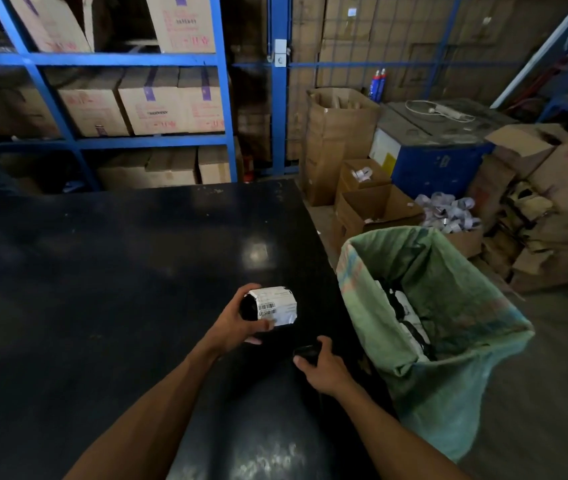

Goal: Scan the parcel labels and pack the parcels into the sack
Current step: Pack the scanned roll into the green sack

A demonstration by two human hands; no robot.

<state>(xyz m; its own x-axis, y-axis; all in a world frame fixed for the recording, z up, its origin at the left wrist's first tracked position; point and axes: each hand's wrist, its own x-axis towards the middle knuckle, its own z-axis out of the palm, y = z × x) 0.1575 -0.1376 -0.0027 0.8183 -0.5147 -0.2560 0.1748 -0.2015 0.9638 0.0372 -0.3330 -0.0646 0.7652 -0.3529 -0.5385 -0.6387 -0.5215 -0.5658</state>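
I see my left hand (241,325) curled round one labelled parcel (270,305) above the dark surface (102,271). My right hand (322,365) grips one black scanner (305,351) just beside it. One green sack (448,306) stands open at right, parcels inside.

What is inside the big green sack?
The green sack beside the table holds a heap of parcels, black and white wrapped ones. Only the top ones show; whatever lies underneath them is covered.
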